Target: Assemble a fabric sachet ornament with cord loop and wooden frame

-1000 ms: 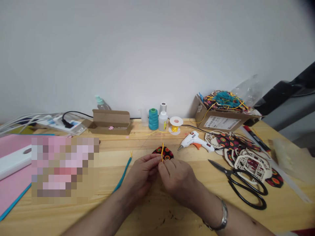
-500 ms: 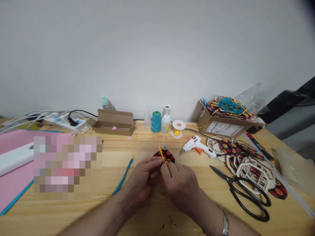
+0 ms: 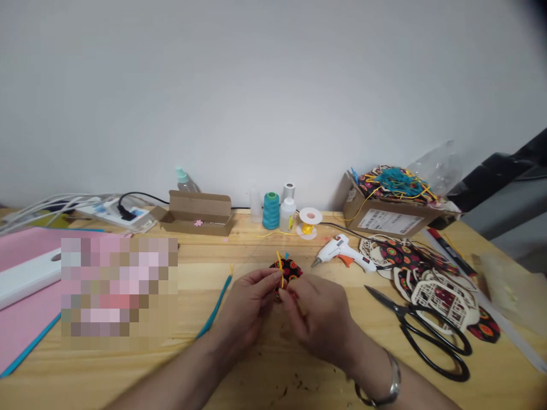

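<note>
Between my hands is a black fabric piece with red and orange round patterns [image 3: 293,266], partly hidden by my fingers. A yellow cord [image 3: 280,263] stands up in front of it. My left hand [image 3: 252,299] pinches this cord and the fabric's near side between thumb and fingers. Close against it, my right hand [image 3: 320,313] is curled with thumb and fingertips pressed together on the cord's lower part, mostly hidden. A teal tassel with a yellow tip [image 3: 219,302] lies left of my left hand. Black-handled scissors [image 3: 401,312] rest to the right.
A white glue gun [image 3: 342,253] lies ahead on the right, near a yellow cord spool [image 3: 308,223] and teal thread cone [image 3: 270,212]. Patterned wooden pieces [image 3: 444,302] are piled right. An open cardboard box [image 3: 200,213] and a fuller carton [image 3: 384,219] stand by the wall.
My right hand has turned and shifted slightly right, its thumb now pointing down. More of the patterned fabric shows between the hands. The left hand keeps its pinch.
</note>
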### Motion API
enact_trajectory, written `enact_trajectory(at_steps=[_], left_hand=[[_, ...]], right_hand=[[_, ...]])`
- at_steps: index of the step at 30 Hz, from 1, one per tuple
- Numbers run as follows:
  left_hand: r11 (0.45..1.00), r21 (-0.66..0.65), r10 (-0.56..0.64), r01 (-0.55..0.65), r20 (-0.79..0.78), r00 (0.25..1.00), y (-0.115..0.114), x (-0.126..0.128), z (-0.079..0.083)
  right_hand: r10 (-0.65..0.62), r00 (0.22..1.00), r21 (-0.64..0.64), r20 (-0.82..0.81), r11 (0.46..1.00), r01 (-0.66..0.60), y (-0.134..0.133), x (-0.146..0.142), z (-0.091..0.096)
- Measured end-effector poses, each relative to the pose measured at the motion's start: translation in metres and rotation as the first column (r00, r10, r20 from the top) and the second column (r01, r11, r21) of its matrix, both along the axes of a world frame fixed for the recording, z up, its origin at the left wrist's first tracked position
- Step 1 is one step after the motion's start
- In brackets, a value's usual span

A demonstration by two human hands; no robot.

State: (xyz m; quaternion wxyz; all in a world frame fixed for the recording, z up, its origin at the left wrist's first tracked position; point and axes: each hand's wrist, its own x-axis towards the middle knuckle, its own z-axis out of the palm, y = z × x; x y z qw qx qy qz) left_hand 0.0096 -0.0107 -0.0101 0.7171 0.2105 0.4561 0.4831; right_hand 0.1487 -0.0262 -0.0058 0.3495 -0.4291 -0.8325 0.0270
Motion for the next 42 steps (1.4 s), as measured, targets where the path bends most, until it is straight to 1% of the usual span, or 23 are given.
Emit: enact_trajectory(at_steps=[1, 2, 3, 4, 5, 6, 7, 10, 13, 14, 15, 19, 22, 25, 28, 31, 32, 33, 34, 36, 38, 40, 42], left_hand=[[1.000, 0.010, 0.002, -0.002, -0.004, 1.000, 0.000, 0.000, 0.000], [1.000, 0.019, 0.006, -0.005, -0.011, 1.000, 0.000, 0.000, 0.001], [1.000, 0.028, 0.011, -0.011, -0.018, 1.000, 0.000, 0.000, 0.001], [0.999, 0.036, 0.016, -0.015, -0.027, 1.000, -0.001, 0.001, 0.001], [0.999, 0.042, 0.016, -0.014, -0.038, 0.999, -0.001, 0.001, 0.001], [0.999, 0.050, 0.012, -0.009, -0.054, 0.998, -0.001, 0.002, 0.001], [0.998, 0.062, 0.008, -0.003, -0.074, 0.997, -0.002, 0.002, 0.002], [0.994, 0.105, -0.003, 0.025, -0.203, 0.979, -0.003, 0.002, 0.003], [0.987, 0.140, -0.020, 0.074, -0.348, 0.937, -0.003, -0.001, 0.005], [0.984, 0.149, -0.031, 0.094, -0.380, 0.924, -0.002, -0.001, 0.005], [0.981, 0.158, -0.039, 0.111, -0.403, 0.915, -0.002, -0.002, 0.004], [0.974, 0.167, -0.059, 0.153, -0.464, 0.884, -0.002, -0.004, 0.002], [0.973, 0.167, -0.056, 0.159, -0.499, 0.865, -0.001, -0.005, 0.003], [0.975, 0.159, -0.049, 0.155, -0.529, 0.847, -0.001, -0.004, 0.004], [0.977, 0.153, -0.054, 0.152, -0.510, 0.858, 0.000, -0.004, 0.006], [0.976, 0.158, -0.058, 0.148, -0.470, 0.881, -0.001, -0.004, 0.006], [0.974, 0.162, -0.066, 0.159, -0.467, 0.882, -0.001, -0.004, 0.007], [0.970, 0.168, -0.076, 0.175, -0.472, 0.878, -0.001, -0.004, 0.007], [0.965, 0.173, -0.090, 0.197, -0.485, 0.870, -0.002, -0.003, 0.008], [0.954, 0.179, -0.115, 0.242, -0.527, 0.842, -0.002, -0.003, 0.010], [0.943, 0.179, -0.130, 0.280, -0.577, 0.806, -0.003, -0.002, 0.013], [0.936, 0.176, -0.138, 0.307, -0.617, 0.775, -0.004, -0.002, 0.014], [0.930, 0.169, -0.151, 0.325, -0.633, 0.759, -0.004, -0.003, 0.013]], right_hand=[[-0.039, 0.994, -0.139, -0.107, 0.990, 0.024, 0.002, 0.001, 0.002], [-0.085, 0.977, -0.286, -0.194, 0.958, 0.027, 0.004, 0.002, 0.003], [-0.133, 0.957, -0.419, -0.259, 0.908, 0.013, 0.007, 0.002, 0.003], [-0.168, 0.938, -0.524, -0.305, 0.851, -0.018, 0.009, 0.002, 0.003], [-0.187, 0.922, -0.596, -0.338, 0.801, -0.056, 0.011, 0.002, 0.003], [-0.197, 0.911, -0.638, -0.363, 0.765, -0.089, 0.013, 0.001, 0.002], [-0.201, 0.901, -0.657, -0.384, 0.745, -0.114, 0.015, 0.001, 0.001], [-0.217, 0.871, -0.681, -0.441, 0.712, -0.168, 0.018, 0.000, -0.003], [-0.253, 0.846, -0.719, -0.469, 0.666, -0.199, 0.020, 0.001, -0.005], [-0.259, 0.846, -0.726, -0.466, 0.658, -0.199, 0.021, 0.002, -0.005], [-0.259, 0.848, -0.727, -0.463, 0.658, -0.196, 0.021, 0.002, -0.004], [-0.234, 0.852, -0.700, -0.469, 0.687, -0.197, 0.022, 0.004, -0.002], [-0.227, 0.852, -0.698, -0.472, 0.687, -0.203, 0.021, 0.004, -0.001], [-0.233, 0.859, -0.697, -0.456, 0.693, -0.183, 0.022, 0.005, 0.000], [-0.246, 0.866, -0.688, -0.436, 0.711, -0.145, 0.024, 0.008, 0.001], [-0.219, 0.892, -0.703, -0.397, 0.697, -0.142, 0.026, 0.011, 0.001], [-0.202, 0.893, -0.711, -0.402, 0.683, -0.166, 0.026, 0.012, 0.002], [-0.190, 0.885, -0.724, -0.425, 0.658, -0.207, 0.027, 0.012, 0.002], [-0.187, 0.864, -0.738, -0.467, 0.622, -0.264, 0.027, 0.011, 0.003], [-0.219, 0.788, -0.748, -0.576, 0.531, -0.399, 0.027, 0.009, 0.003], [-0.280, 0.714, -0.743, -0.641, 0.457, -0.488, 0.026, 0.006, 0.003], [-0.324, 0.681, -0.745, -0.656, 0.425, -0.515, 0.026, 0.004, 0.002], [-0.344, 0.675, -0.751, -0.653, 0.409, -0.518, 0.026, 0.004, 0.001]])
